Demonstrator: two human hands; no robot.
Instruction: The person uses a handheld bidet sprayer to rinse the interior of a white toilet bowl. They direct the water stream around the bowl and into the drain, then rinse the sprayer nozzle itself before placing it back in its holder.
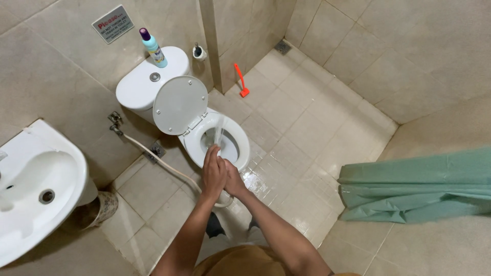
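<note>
Beige tiles cover the walls and floor of this small bathroom, and we stand over the toilet bowl (217, 145), whose lid (180, 105) is raised against the cistern (140, 87). Our left hand (213, 174) and right hand (233, 180) meet just above the near rim, both clenched on the spray hose (158, 159), whose white line runs off to the left of our grip toward a wall valve (115, 121). A thin jet of water (219, 134) rises and falls just beyond our fingers into the bowl. We judge the rinsing to be under way: the floor beside the bowl shines wet, while the bowl is being sprayed now. Both forearms reach forward and down, wrists close together, left hand stacked slightly ahead of the right. Well beyond our grip a cleaner bottle (153, 47) stands on the cistern, and an orange brush (241, 81) lies on the floor. To the far left sits a white sink (36, 179); to the right hangs a green curtain (419, 186).
</note>
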